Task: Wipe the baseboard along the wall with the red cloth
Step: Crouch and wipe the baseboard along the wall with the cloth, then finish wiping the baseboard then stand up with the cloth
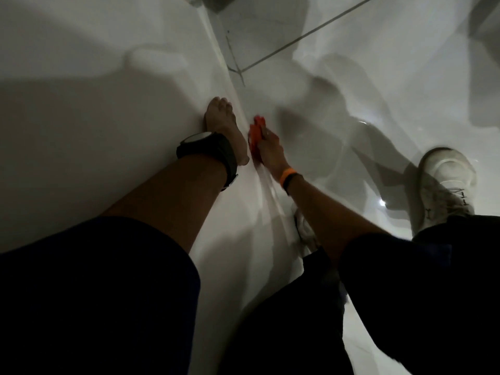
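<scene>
The white baseboard [230,74] runs diagonally from the top centre down to the lower middle, between the white wall on the left and the glossy tiled floor on the right. My right hand [272,151] is shut on the red cloth [255,136] and presses it against the baseboard. An orange band circles that wrist. My left hand [224,128] lies flat on the wall just left of the cloth, fingers together and extended, holding nothing. A black watch sits on that wrist.
The white wall [94,104] fills the left side. The glossy floor [378,63] has dark grout lines near the top. My white shoe [443,182] stands on the floor at the right; a second shoe [305,228] shows under my right forearm. Dark sleeves fill the bottom.
</scene>
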Motion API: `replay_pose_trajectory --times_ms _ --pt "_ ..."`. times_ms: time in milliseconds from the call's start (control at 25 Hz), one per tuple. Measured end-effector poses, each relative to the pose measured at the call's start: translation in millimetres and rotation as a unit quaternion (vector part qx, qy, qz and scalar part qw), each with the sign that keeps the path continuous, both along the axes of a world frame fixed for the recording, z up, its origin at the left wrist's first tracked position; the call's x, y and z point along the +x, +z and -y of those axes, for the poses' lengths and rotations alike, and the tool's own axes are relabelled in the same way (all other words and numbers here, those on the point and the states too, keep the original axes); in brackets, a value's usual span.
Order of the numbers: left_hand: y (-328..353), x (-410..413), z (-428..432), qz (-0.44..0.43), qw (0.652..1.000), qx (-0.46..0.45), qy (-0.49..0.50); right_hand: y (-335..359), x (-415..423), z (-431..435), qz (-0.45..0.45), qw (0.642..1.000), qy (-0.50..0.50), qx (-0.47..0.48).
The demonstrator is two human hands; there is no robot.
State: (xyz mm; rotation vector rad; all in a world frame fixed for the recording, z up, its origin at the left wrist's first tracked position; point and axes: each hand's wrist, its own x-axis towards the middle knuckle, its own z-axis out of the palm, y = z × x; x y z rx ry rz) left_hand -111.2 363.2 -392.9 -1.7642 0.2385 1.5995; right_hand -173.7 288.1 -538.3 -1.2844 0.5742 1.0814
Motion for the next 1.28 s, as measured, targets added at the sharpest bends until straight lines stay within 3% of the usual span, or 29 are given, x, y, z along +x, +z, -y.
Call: replay_pose_trajectory --times_ms 200,400,640,840,960,1080,1200,1280 --pt "0 9 -10 0.014 1.000 0.017 -0.010 -13 98 -65 0.050 0.996 0.057 0.045" --pt "8 -15 13 -0.005 1.000 -0.003 0.005 -1 28 -10 0.127 0.985 0.119 0.001" --pt "13 -66 37 -0.006 0.999 -0.032 -0.009 29 -105 89 -0.008 0.987 0.152 -0.048" --pt "22 -96 58 0.044 0.997 -0.067 0.009 26 -98 109 -0.020 0.967 0.226 -0.112" --pt "48 -104 67 0.119 0.987 -0.108 0.016 69 -80 122 0.050 0.970 0.192 -0.140" --pt "96 -87 89 0.252 0.950 -0.175 0.055 145 -38 163 0.190 0.961 0.133 -0.151" --pt "161 -46 125 0.375 0.891 -0.247 0.070 246 19 216 0.348 0.921 0.090 -0.149" --pt "203 -10 153 0.437 0.847 -0.289 0.088 312 53 252 0.441 0.869 0.084 -0.208"
